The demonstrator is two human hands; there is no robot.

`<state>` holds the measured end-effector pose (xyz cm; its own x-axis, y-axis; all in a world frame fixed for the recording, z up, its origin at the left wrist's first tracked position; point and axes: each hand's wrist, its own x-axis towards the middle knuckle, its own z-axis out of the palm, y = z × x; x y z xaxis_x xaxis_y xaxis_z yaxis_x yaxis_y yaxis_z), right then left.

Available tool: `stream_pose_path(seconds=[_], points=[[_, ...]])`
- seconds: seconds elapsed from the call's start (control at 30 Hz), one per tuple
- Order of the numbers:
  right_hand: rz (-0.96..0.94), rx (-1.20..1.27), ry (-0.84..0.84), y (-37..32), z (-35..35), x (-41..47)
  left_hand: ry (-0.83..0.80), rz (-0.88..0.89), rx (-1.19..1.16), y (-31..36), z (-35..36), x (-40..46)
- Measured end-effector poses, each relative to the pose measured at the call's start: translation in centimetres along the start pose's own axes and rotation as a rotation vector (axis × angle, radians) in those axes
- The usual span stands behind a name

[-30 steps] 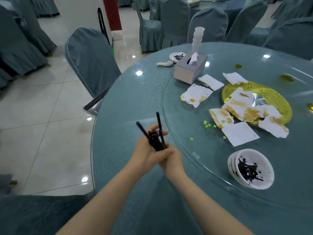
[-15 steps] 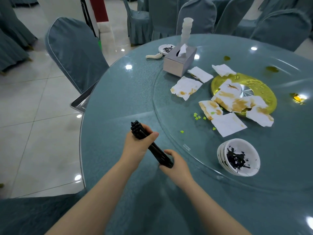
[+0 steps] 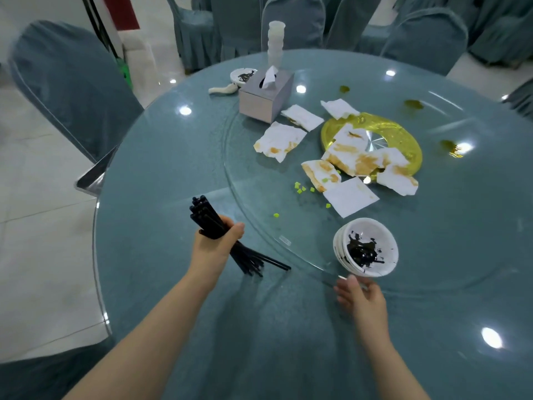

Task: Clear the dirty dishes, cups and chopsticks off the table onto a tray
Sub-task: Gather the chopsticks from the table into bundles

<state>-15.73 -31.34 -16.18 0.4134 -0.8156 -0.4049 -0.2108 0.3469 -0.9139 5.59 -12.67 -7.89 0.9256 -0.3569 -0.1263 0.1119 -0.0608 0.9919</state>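
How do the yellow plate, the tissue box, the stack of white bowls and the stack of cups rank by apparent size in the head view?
1. yellow plate, widest, though partly under napkins
2. tissue box and stack of white bowls: look alike, and the bowls sit nearer the camera, so unranked
3. stack of cups, slimmest and farthest

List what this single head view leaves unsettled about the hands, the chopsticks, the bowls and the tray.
- Tray: only a metal corner shows at the table's left edge; the table hides the rest, contents unknown.
- Stack of bowls: the count is unclear, since the top bowl covers the others.
- Chopsticks: number unreadable; the left hand wraps the bundle's middle.
- Right hand: blurred, so whether it touches the glass turntable is unclear.
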Motion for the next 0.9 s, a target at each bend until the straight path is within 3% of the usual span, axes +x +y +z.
stream_pose_path(seconds=[0.2,0.5,0.63,0.9], points=[[0.143,0.237,0.098,-2.8,-0.7,0.9,0.155,-0.05,-0.083,-0.3,0.7,-0.6],[0.389,0.133,-0.021,-5.7,-0.3,3.7,0.344,-0.016,-0.232,0.4,-2.4,-2.3],[0.402,0.081,-0.034,-5.1,0.0,1.7,0.386,0.047,-0.347,1.9,-5.2,-3.6],[0.37,-0.046,-0.233,-3.9,3.7,-7.6,0.407,0.129,-0.585,5.8,-12.0,-9.8]])
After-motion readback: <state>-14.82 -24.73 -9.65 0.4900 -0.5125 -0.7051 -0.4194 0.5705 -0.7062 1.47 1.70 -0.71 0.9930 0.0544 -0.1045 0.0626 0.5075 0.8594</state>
